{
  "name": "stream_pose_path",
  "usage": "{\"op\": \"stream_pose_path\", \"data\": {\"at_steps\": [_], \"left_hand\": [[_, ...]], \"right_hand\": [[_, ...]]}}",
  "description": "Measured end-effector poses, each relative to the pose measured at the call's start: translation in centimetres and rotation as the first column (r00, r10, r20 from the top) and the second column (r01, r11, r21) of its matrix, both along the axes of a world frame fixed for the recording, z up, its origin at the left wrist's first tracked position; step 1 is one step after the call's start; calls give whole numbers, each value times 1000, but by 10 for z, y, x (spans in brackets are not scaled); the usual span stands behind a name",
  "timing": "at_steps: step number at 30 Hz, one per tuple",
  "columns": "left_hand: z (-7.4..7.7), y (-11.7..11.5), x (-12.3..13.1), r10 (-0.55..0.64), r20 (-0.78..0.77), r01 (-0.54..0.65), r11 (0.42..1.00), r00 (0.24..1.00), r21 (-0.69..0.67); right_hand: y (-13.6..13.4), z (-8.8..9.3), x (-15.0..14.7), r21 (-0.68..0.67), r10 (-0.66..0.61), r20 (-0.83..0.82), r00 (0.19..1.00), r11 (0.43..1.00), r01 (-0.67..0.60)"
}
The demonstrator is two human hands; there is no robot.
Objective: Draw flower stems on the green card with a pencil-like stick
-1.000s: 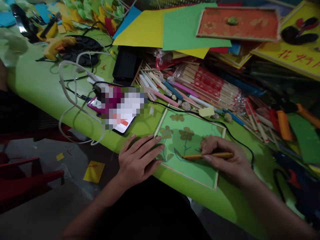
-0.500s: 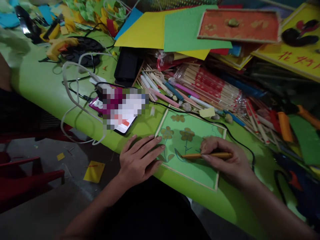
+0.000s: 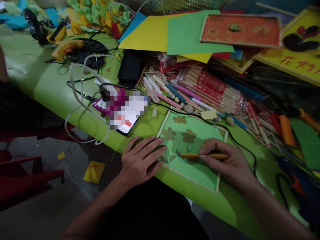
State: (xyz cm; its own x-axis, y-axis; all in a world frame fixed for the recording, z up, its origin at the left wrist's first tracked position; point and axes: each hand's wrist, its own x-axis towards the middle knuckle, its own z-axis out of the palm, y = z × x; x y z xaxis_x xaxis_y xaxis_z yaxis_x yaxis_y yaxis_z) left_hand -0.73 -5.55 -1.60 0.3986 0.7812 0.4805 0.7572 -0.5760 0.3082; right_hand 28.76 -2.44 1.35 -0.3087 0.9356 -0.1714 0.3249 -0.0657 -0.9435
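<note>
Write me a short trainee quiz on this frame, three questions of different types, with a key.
1. Short answer: which hand holds the golden pen over the green sheet?
2. True or false: the green sheet shows just a single flower.
3. Multiple choice: what colour is the framed panel at upper right? a) orange b) white c) blue

Key:
1. The right hand.
2. False; it shows several flowers.
3. a

green card [image 3: 200, 171]: matt paper; edging [image 3: 190, 178]: wood; pen [image 3: 190, 155]: smooth; tabletop [image 3: 235, 206]: smooth, faintly glossy; stick wrapper [image 3: 210, 85]: glossy plastic
</note>
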Motion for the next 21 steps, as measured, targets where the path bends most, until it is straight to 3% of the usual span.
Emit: {"op": "stream_pose_path", "data": {"at_steps": [21], "left_hand": [[-1,0,1,1,4,-1,1000,1000,10]], "right_hand": [[0,0,0,-28,5,-7,1000,1000,-5]]}}
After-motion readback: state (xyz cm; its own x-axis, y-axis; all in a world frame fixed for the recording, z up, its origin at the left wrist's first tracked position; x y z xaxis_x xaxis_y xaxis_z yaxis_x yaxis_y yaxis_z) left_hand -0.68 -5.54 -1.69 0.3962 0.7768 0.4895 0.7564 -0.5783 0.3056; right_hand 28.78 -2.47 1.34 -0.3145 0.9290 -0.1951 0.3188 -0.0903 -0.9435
